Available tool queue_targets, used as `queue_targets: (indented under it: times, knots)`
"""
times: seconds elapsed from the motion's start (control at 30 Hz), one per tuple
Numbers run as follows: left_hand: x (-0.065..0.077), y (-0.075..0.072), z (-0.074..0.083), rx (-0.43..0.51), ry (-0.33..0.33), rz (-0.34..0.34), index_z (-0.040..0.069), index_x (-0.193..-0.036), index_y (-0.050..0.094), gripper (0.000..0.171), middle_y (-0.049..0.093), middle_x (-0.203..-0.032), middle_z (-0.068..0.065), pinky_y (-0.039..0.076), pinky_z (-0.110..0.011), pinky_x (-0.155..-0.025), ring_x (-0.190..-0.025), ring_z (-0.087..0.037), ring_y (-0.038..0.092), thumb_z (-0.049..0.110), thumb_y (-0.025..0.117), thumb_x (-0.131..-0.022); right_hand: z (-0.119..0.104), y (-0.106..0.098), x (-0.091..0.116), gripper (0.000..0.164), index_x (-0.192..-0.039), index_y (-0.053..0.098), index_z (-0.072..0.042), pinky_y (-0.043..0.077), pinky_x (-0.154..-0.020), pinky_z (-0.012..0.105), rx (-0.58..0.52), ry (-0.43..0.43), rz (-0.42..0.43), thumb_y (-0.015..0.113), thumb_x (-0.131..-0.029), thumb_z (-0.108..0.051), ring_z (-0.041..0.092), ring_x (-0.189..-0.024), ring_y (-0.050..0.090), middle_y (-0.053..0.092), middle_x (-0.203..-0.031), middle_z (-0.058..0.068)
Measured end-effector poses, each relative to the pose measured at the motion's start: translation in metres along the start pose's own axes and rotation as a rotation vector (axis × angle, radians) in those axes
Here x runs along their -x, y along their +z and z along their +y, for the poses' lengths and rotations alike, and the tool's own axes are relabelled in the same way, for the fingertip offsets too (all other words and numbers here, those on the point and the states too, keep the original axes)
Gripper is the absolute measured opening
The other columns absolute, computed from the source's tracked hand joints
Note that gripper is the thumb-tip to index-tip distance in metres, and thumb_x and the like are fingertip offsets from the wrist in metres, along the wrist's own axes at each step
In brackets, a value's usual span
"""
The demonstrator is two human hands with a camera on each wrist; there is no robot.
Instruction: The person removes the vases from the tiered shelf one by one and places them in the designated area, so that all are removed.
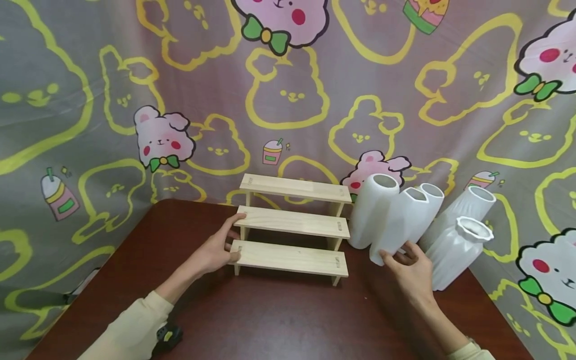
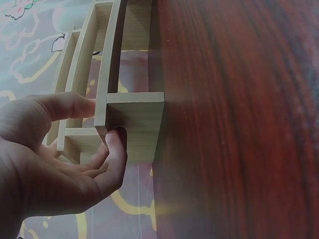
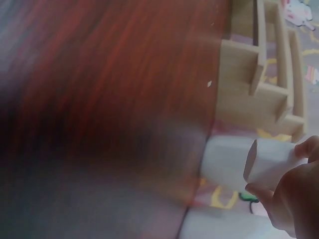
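A pale wooden three-step shelf (image 1: 292, 225) stands on the dark red table (image 1: 270, 320). My left hand (image 1: 236, 237) grips its left end, fingers on the middle step and thumb at the lowest one. In the left wrist view the left hand (image 2: 105, 119) pinches the shelf's side panel (image 2: 137, 119). My right hand (image 1: 398, 255) holds the base of a tilted white vase (image 1: 400, 222) just right of the shelf. The right wrist view shows that hand (image 3: 281, 169) around the vase base (image 3: 271, 159), with the shelf (image 3: 254, 84) beyond it.
Several more white vases crowd the back right corner: one upright (image 1: 371, 210) by the shelf, others leaning (image 1: 463, 210) (image 1: 459, 250). A cartoon-print cloth (image 1: 288, 90) hangs close behind. A small black and yellow object (image 1: 166, 337) lies by my left sleeve.
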State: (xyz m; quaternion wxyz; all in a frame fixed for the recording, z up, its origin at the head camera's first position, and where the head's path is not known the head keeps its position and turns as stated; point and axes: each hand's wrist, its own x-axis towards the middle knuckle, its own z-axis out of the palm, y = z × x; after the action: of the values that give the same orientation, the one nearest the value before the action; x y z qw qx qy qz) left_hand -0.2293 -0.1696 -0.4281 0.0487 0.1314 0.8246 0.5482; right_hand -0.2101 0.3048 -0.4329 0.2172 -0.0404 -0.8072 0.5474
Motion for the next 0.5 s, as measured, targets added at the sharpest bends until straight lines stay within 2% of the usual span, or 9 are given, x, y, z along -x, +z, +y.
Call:
queue_targets:
  times: [0.23, 0.5]
  knots:
    - [0.001, 0.002, -0.001, 0.025, 0.015, 0.003, 0.024, -0.160, 0.024, 0.101, 0.048, -0.124, -0.029, 0.054, -0.040, -0.065, -0.082, -0.028, 0.061, -0.015, 0.070, -0.079, 0.015, -0.004, -0.008, 0.056, -0.127, 0.059, -0.001, 0.053, -0.072, 0.018, 0.054, 0.033, 0.011, 0.087, -0.082, -0.017, 0.003, -0.091, 0.068, 0.068, -0.114, 0.013]
    - [0.000, 0.000, -0.001, 0.012, 0.011, 0.002, 0.027, -0.159, 0.026, 0.101, 0.049, -0.123, -0.027, 0.053, -0.039, -0.065, -0.084, -0.029, 0.062, -0.015, 0.071, -0.079, 0.027, -0.007, -0.011, 0.060, -0.128, 0.052, 0.004, 0.051, -0.074, 0.016, 0.080, 0.089, -0.015, 0.086, -0.083, -0.017, -0.001, -0.090, 0.064, 0.065, -0.118, 0.018]
